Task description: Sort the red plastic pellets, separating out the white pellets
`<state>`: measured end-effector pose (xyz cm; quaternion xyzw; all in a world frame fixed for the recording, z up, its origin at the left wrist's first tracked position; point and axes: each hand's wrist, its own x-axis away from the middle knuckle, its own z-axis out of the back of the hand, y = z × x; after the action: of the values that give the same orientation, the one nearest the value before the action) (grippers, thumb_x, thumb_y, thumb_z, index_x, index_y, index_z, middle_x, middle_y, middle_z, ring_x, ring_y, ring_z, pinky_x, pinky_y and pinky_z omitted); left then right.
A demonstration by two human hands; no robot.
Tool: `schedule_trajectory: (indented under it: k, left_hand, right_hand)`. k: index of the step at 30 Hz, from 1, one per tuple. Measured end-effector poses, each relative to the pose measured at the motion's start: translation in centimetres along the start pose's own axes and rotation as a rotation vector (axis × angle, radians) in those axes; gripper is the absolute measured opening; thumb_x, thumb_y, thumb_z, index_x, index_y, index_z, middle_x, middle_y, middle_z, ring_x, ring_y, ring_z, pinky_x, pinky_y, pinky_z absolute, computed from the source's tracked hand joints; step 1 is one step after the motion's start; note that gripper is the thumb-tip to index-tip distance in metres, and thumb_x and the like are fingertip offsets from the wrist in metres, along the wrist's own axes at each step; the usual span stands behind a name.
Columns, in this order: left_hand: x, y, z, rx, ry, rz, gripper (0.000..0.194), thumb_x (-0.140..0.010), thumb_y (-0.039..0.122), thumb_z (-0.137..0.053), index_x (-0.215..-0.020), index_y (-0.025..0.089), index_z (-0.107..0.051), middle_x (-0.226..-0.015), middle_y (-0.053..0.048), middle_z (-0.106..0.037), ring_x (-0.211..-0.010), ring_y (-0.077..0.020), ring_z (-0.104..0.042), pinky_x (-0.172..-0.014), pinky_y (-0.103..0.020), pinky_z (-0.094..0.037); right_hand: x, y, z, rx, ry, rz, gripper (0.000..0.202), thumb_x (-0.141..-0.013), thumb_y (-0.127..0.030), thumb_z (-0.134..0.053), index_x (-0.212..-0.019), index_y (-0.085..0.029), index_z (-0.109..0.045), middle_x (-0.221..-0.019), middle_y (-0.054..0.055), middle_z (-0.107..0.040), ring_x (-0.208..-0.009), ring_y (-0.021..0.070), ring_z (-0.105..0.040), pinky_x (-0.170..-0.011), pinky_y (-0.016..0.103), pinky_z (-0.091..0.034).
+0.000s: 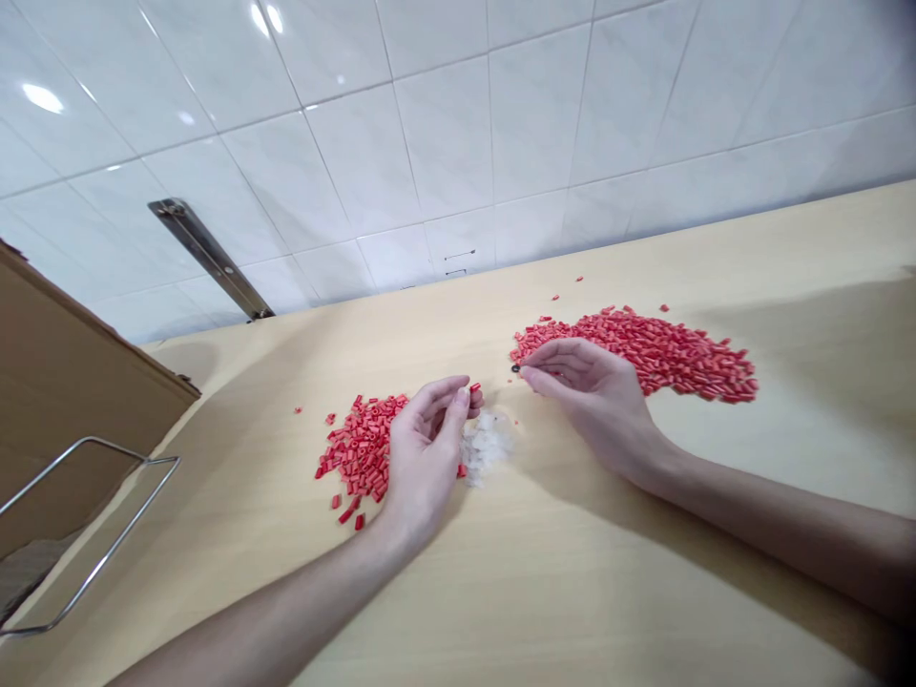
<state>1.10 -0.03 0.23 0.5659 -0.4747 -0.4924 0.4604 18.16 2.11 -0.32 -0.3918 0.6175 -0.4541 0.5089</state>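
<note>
My left hand (pixel 433 429) is closed, pinching a small red plastic tube piece (pixel 475 387) between thumb and fingers. It is beside a heap of short red tube pieces (pixel 362 444), part of which it hides. Just right of that hand lies a small pile of whitish translucent bits (pixel 487 447), too small to name. My right hand (pixel 597 401) is closed too, with a small black ring (pixel 515 368) at its fingertips. Behind it spreads a larger, long heap of red pieces (pixel 687 358).
Everything lies on a pale wooden tabletop (pixel 458 592) against a white tiled wall (pixel 444 124). On the left are a cardboard box (pixel 72 401) and a bent metal wire frame (pixel 107 563). A metal bracket (pixel 211 260) leans along the wall. Some loose red pieces (pixel 579 279) lie scattered.
</note>
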Motion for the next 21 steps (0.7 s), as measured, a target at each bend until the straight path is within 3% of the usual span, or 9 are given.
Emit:
schedule_trajectory:
  k: [4,7,11,17,19,21]
  left_hand:
    - [0.1,0.0,-0.1,-0.009,-0.082,-0.019,0.015,-0.082,0.024,-0.069,-0.095,0.016,-0.072,-0.091,-0.006,-0.076,-0.085,-0.0158,-0.070,-0.083,-0.028,-0.056]
    - [0.2,-0.1,-0.1,-0.025,-0.154,-0.030,0.014,-0.083,0.022,-0.068,-0.095,0.016,-0.073,-0.090,-0.006,-0.076,-0.081,-0.0140,-0.070,-0.081,-0.026,-0.056]
    - [0.2,-0.2,-0.1,-0.028,-0.161,-0.014,0.017,-0.083,0.022,-0.068,-0.098,0.017,-0.073,-0.089,-0.006,-0.075,-0.084,-0.0154,-0.070,-0.082,-0.028,-0.056]
    - [0.0,-0.2,0.2,-0.036,0.059,-0.109,0.019,-0.087,0.027,-0.064,-0.105,0.020,-0.066,-0.098,-0.005,-0.070,-0.096,-0.0160,-0.065,-0.090,-0.031,-0.050]
    - [-0.1,-0.3,0.3,0.012,0.093,-0.150,0.017,-0.090,0.030,-0.061,-0.104,0.021,-0.064,-0.097,-0.004,-0.068,-0.096,-0.0155,-0.063,-0.092,-0.031,-0.048]
    - [-0.1,-0.4,0.3,0.085,0.093,-0.174,0.016,-0.092,0.031,-0.057,-0.103,0.021,-0.063,-0.096,-0.004,-0.065,-0.096,-0.0153,-0.061,-0.094,-0.032,-0.046]
  right_hand:
    - [0.8,0.2,-0.5,-0.003,-0.309,0.115,0.035,-0.075,-0.027,-0.076,-0.109,-0.020,-0.069,-0.111,0.009,-0.070,-0.098,0.0217,-0.068,-0.083,0.037,-0.058]
    - [1.1,0.3,-0.7,-0.016,-0.368,0.107,0.027,-0.077,-0.025,-0.075,-0.103,-0.020,-0.072,-0.100,0.007,-0.075,-0.091,0.0208,-0.071,-0.084,0.038,-0.059]
    - [1.0,-0.1,-0.6,-0.030,-0.278,0.070,0.020,-0.071,-0.026,-0.080,-0.089,-0.019,-0.073,-0.086,0.004,-0.076,-0.082,0.0191,-0.071,-0.077,0.034,-0.060]
    - [0.1,-0.6,-0.1,0.087,0.135,-0.020,0.021,-0.071,-0.029,-0.081,-0.082,-0.019,-0.066,-0.082,0.004,-0.069,-0.078,0.0172,-0.066,-0.069,0.029,-0.054]
    - [0.2,-0.6,0.0,0.111,0.145,0.019,0.021,-0.072,-0.030,-0.079,-0.082,-0.020,-0.063,-0.078,0.001,-0.065,-0.073,0.0158,-0.063,-0.064,0.028,-0.052]
    - [0.5,-0.7,-0.1,0.169,0.001,0.150,0.016,-0.077,-0.029,-0.076,-0.079,-0.021,-0.062,-0.075,0.001,-0.063,-0.069,0.0152,-0.060,-0.064,0.029,-0.051]
